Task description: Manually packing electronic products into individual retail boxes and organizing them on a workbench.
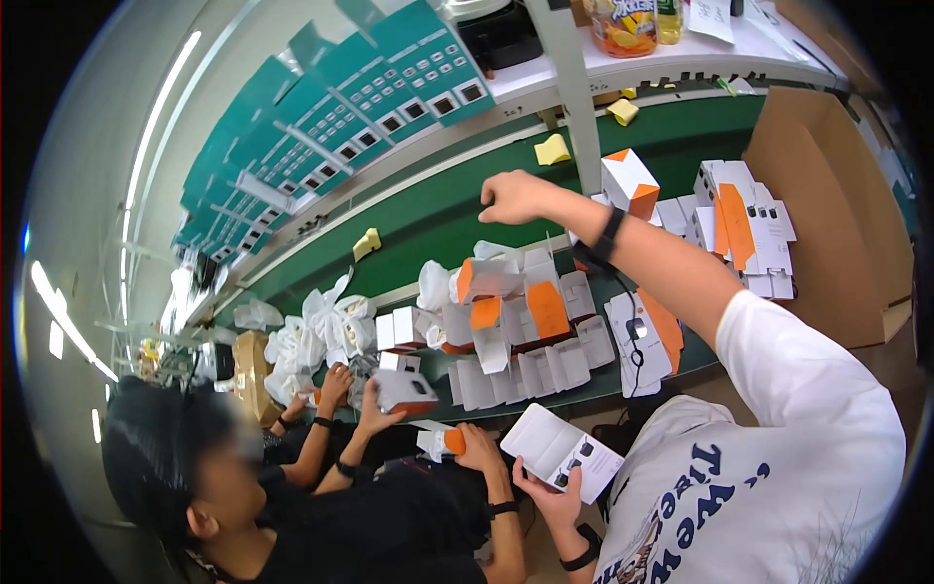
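Observation:
My left hand (pixel 556 498) grips a small white carton (pixel 593 465) from below, its flap raised and dark product pictures on its side. My right hand (pixel 516 198) is stretched out over the green conveyor belt (pixel 438 209). Its fingers are curled in, and whatever they may hold is hidden. A yellow foam-like piece (pixel 552 150) lies on the belt just beyond that hand. Below my right forearm stand rows of open white cartons (pixel 530 378), some with orange flaps. A flat white-and-orange carton (pixel 637 341) with a black cable across it lies near my right arm.
At my left, a co-worker (pixel 331 526) in black handles a grey-white box (pixel 404 391) and a white-and-orange carton (pixel 440 443). White plastic bags (pixel 336 326) are piled farther left. A large cardboard box (pixel 827 214) stands on the right; a post (pixel 569 97) rises beyond the belt.

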A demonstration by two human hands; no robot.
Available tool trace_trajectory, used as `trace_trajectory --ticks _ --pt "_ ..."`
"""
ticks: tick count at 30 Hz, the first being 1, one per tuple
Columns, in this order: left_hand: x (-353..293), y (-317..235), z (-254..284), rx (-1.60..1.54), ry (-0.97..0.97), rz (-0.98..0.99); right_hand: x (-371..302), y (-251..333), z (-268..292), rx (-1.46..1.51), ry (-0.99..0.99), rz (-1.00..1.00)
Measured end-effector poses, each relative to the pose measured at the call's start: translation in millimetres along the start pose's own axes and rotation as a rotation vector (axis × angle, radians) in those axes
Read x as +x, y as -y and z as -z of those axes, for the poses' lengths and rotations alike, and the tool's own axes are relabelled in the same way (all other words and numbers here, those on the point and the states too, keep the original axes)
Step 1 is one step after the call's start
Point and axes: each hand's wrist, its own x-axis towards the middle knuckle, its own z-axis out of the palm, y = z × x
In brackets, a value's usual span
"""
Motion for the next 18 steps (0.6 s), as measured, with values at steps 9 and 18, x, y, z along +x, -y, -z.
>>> trace_trajectory --ticks 9,18 --pt "24 -4 -26 0.171 -0.055 0.12 124 -77 -123 -0.539 0.896 0.062" --pt "31 0 -59 0.226 -0.227 0.183 136 -97 -170 -0.542 0.956 0.295"
